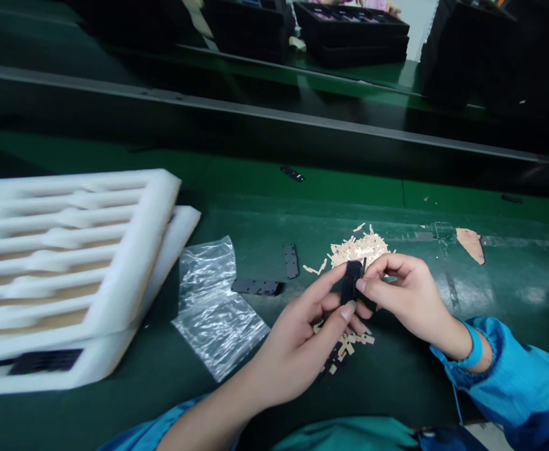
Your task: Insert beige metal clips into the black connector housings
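My left hand (312,338) grips a small black plastic part (349,283) between thumb and fingers, holding it upright above the green bench. At that part's right edge, my right hand (401,291) is closed in a pinch against a thin dark strip (364,268); whether the strip is separate or belongs to the part I cannot tell. Behind the hands lies a pile of small cream-coloured pieces (361,246). More cream pieces (350,341) lie below my left fingers, partly hidden. Two similar black parts, one flat (256,287) and one more upright (291,261), rest left of the hands.
White foam trays (156,207) are stacked at the left, beside clear plastic bags (218,313). Farther back lie a black part (292,174) and a torn brown scrap (470,245). A raised rail (256,113) crosses behind, with black trays (354,37) and another person's hand (392,9) beyond.
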`<state>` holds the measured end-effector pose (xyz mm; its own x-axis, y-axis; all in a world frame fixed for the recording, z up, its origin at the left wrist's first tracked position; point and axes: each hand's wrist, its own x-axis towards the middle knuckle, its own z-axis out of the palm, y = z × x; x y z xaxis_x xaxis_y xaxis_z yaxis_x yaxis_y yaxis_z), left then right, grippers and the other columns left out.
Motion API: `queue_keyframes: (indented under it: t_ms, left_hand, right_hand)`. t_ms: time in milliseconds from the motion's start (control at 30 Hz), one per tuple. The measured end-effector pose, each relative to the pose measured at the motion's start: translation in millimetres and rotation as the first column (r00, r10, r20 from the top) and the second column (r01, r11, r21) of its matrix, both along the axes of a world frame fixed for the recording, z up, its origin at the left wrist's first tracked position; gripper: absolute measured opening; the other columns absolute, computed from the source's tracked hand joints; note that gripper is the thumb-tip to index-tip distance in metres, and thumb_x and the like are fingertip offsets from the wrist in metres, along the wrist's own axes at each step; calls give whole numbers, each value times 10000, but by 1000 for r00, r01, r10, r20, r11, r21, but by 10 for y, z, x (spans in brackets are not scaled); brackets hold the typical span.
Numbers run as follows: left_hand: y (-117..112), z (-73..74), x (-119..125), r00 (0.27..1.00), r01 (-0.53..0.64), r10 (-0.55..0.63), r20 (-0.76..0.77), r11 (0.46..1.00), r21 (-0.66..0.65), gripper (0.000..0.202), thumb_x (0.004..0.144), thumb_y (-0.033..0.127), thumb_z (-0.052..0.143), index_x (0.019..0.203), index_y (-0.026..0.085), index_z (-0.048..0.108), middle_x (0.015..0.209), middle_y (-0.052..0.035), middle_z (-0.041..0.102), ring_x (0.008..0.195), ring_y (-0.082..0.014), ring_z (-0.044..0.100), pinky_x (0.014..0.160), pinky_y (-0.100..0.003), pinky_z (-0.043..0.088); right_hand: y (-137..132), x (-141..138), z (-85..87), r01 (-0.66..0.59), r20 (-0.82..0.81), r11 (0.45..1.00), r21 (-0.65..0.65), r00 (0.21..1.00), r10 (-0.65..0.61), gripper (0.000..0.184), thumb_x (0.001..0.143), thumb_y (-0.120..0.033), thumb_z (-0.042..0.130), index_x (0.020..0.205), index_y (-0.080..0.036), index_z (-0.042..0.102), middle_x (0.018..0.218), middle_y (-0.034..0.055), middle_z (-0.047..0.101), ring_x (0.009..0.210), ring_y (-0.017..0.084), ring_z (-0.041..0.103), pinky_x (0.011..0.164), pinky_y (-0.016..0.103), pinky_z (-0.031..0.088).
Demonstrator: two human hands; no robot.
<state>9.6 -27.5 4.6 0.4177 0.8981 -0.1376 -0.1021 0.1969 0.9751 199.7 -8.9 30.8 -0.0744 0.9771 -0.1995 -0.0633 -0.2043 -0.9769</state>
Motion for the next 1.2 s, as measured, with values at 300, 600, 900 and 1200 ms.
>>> queue_keyframes:
  t_ms: [300, 600, 900, 1200]
  left_hand:
    - [-10, -72, 10, 999, -4, 4, 49, 1000, 8, 516, 1035, 253, 630, 1534, 242, 499, 849, -9, 773, 780, -176, 791, 775, -272, 666]
    - [-17, 3, 13, 1000, 13, -12, 13, 997, -73, 572, 1019, 260, 636, 1555, 183, 452, 869, -29, 770, 790, -186, 783, 798, -301, 661]
    - [-21, -32, 19, 1000, 9, -8, 10, 997, -82, 605, 1014, 277, 647, 1569, 166, 434, 868, -36, 774, 790, -190, 776, 790, -304, 653]
    - [7, -9, 25, 999, 11, -6, 48, 994, -110, 580, 1020, 277, 651, 1552, 164, 450, 834, -41, 796, 771, -197, 784, 770, -301, 634]
  right_hand:
    - [-4, -11, 34, 19, 30, 1000, 18, 999, -20, 153, 754, -232, 775, 663, -192, 660, 592, -31, 634, 537, 113, 561, 551, 268, 424]
    - [-27, -26, 12, 10, -11, 1000, 14, 1000, -10, 168, 787, -226, 774, 688, -190, 643, 592, -36, 618, 507, 110, 580, 513, 255, 416]
    - [-49, -52, 4, 7, -17, 1000, 29, 1000, -6, 170, 814, -229, 761, 712, -196, 629, 595, -37, 609, 494, 132, 634, 471, 249, 422]
    - [-14, -5, -43, -18, 271, 991, 132, 963, -18, 240, 680, -193, 832, 767, -217, 610, 718, -38, 559, 647, 125, 516, 503, 232, 384]
